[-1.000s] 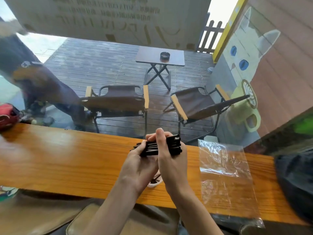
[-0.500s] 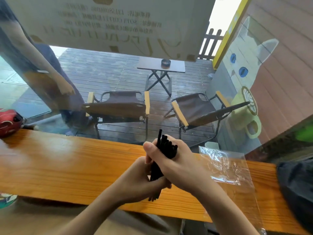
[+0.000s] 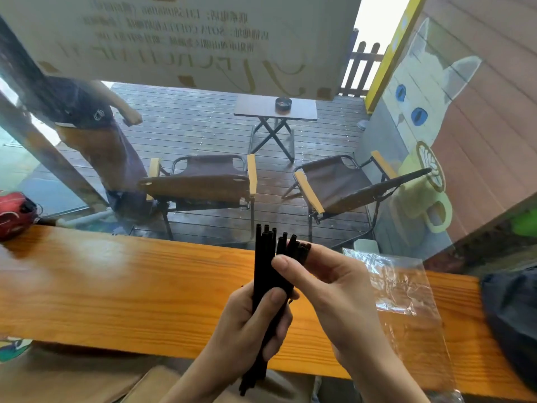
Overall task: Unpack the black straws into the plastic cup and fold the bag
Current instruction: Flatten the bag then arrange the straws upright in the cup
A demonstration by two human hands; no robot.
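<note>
Bundle of matte black straws (image 3: 263, 274), open-ended tubes held nearly upright above the wooden tabletop (image 3: 116, 286). Left hand (image 3: 250, 324) grips the bundle's middle; right hand (image 3: 328, 286) pinches its upper ends. Clear bag (image 3: 406, 301) lies flat just right. Window lettering, mirrored, possibly "SOTA COFFEE". The bundle stands straighter than half a second earlier.
</note>
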